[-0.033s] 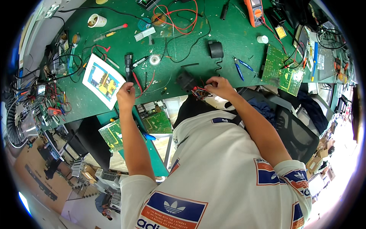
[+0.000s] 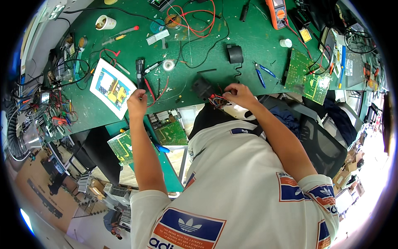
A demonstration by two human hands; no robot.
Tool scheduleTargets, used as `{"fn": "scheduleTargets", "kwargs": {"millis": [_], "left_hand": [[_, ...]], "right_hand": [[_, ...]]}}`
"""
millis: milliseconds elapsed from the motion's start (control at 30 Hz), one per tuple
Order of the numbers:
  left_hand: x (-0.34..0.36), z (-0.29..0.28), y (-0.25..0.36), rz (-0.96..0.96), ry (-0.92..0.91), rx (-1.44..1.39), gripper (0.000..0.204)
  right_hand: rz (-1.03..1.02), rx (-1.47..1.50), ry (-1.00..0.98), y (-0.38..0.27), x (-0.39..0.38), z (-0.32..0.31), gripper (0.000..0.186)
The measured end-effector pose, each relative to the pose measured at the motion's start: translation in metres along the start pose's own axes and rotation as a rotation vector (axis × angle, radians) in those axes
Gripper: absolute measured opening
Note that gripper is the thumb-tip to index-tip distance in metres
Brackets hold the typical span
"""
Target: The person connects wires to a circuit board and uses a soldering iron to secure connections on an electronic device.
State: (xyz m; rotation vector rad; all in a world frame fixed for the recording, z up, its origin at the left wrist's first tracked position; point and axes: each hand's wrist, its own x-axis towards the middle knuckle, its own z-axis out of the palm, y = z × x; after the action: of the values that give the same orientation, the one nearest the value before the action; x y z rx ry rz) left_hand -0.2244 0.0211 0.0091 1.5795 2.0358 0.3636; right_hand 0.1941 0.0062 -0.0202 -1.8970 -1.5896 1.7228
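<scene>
My left hand (image 2: pixel 137 103) has its fingers curled round the rear end of a black flashlight (image 2: pixel 140 72), beside a printed picture sheet (image 2: pixel 112 85) and red-and-black leads (image 2: pixel 152 93). My right hand (image 2: pixel 238 96) is closed on a wired device at the table's front edge, made up of a black housing (image 2: pixel 200 89) and red and dark wires (image 2: pixel 216 101), with a white part (image 2: pixel 236 111) partly hidden below the hand. Above it sit a curved black piece with a coiled cord (image 2: pixel 234 54) and blue-handled pliers (image 2: pixel 260 76).
The green table (image 2: pixel 199 50) holds cables, a cup (image 2: pixel 105 22), a solder spool (image 2: pixel 168 65), a multimeter (image 2: pixel 276 14) and a circuit board (image 2: pixel 309 76). Tangled tools crowd the left end. More boards (image 2: pixel 170 133) lie below the edge. A chair (image 2: pixel 319 147) stands right; another person (image 2: pixel 111 222) is far lower left.
</scene>
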Motion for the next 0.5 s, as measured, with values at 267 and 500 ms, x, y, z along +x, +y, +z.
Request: {"fn": "scheduleTargets", "kwargs": {"millis": [267, 500], "left_hand": [[0.034, 0.064, 0.088, 0.263, -0.244, -0.141, 0.011], [0.054, 0.132, 0.181, 0.56, -0.551, 0.272, 0.015]], "right_hand": [[-0.031, 0.015, 0.04, -0.001, -0.006, 0.001, 0.036], [-0.043, 0.044, 0.078, 0.009, -0.007, 0.004, 0.04]]}}
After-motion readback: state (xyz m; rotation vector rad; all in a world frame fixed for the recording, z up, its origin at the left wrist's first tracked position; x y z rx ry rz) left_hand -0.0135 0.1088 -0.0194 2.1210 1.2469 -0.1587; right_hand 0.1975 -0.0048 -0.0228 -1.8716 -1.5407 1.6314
